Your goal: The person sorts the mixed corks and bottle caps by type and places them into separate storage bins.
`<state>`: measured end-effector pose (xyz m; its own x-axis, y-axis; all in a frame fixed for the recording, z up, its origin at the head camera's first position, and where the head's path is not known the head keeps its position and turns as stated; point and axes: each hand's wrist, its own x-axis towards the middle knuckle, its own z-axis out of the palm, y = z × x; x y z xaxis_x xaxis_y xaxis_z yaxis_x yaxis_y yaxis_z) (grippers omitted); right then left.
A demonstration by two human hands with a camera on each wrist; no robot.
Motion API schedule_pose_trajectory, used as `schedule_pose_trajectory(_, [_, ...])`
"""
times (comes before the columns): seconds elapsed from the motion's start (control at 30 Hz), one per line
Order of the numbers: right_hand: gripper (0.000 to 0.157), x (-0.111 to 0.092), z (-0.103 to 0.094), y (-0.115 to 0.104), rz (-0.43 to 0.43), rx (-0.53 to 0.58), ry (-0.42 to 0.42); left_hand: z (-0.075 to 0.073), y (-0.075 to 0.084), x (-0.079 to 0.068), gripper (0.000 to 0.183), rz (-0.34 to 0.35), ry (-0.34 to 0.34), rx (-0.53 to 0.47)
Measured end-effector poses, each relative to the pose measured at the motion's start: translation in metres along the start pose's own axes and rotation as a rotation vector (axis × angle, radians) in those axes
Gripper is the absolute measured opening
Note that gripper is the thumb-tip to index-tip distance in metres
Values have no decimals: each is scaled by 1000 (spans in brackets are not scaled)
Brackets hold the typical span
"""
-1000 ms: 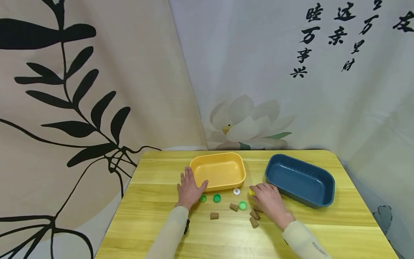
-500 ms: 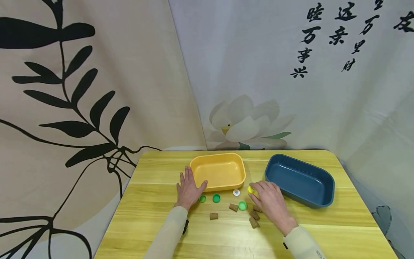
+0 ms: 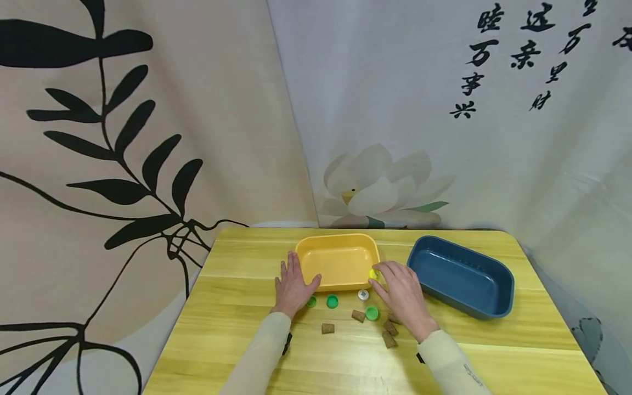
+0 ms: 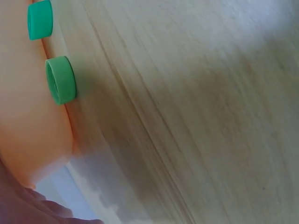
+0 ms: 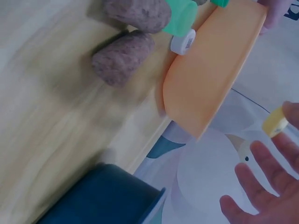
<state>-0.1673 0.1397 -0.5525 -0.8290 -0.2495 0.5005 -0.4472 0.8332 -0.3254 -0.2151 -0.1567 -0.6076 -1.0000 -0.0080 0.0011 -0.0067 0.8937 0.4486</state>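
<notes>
My right hand (image 3: 401, 293) pinches a yellow bottle cap (image 3: 373, 274) between thumb and fingertips, at the right front corner of the yellow tray (image 3: 338, 263). In the right wrist view the yellow cap (image 5: 274, 123) is held up, the other fingers spread apart from it. My left hand (image 3: 292, 286) lies against the tray's left front corner, fingers stretched along the rim and thumb at the front side. Before the tray sit a white cap (image 3: 363, 295) and green caps (image 3: 332, 301), one of them (image 3: 311, 302) close to the left thumb.
Several brown corks (image 3: 357, 316) are scattered on the wooden table (image 3: 345, 362), a few (image 3: 389, 339) grouped near the right forearm. Another green cap (image 3: 372, 313) lies beside them. At right stands a deep blue basin (image 3: 459, 274). A printed curtain (image 3: 237, 120) hangs behind the table.
The right hand has lifted the yellow cap off the table and brought it up and left to the tray's front corner. The left hand stays in place against the tray.
</notes>
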Motion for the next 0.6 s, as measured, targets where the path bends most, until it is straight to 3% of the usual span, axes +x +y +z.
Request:
schedule_pose_trajectory(0.3, [34, 26, 28, -2, 29, -60, -72, -1, 1, 0, 106, -4, 0, -18])
schedule_pose_trajectory(0.6, [34, 40, 50, -2, 65, -148, -144, -2, 2, 0, 105, -1, 9, -8])
